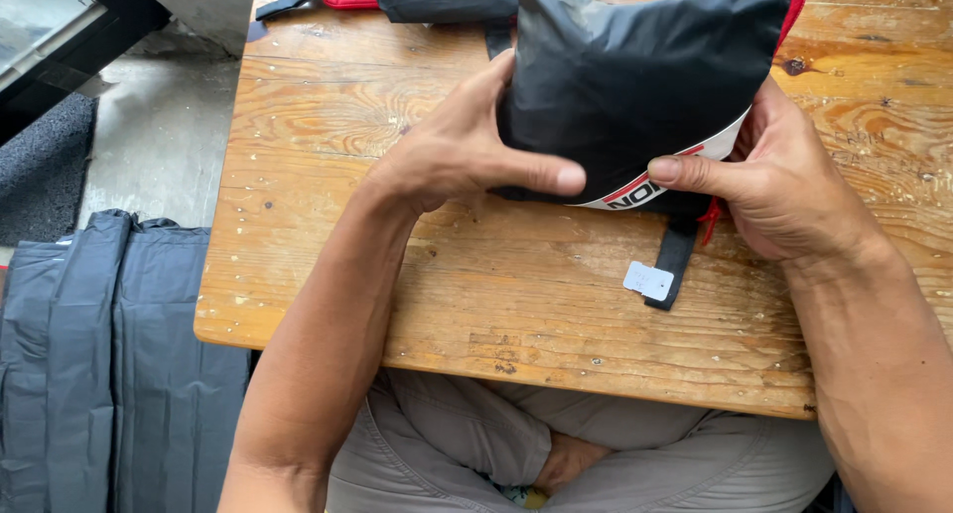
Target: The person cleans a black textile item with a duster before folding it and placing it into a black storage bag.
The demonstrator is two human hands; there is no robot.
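It looks like a casual workshop or patio spot: a worn, scratched wooden plank counter stands on a bare concrete floor, with a dark doormat by a glazed door frame.

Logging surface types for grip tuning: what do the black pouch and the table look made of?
Black pouch, held by the left hand and right hand: looks like thin synthetic woven cloth, probably nylon, judging by its soft sheen and fine crumpled creases. Table: solid wood planks, worn clear finish, with visible grain, knots, scratches and pale specks.
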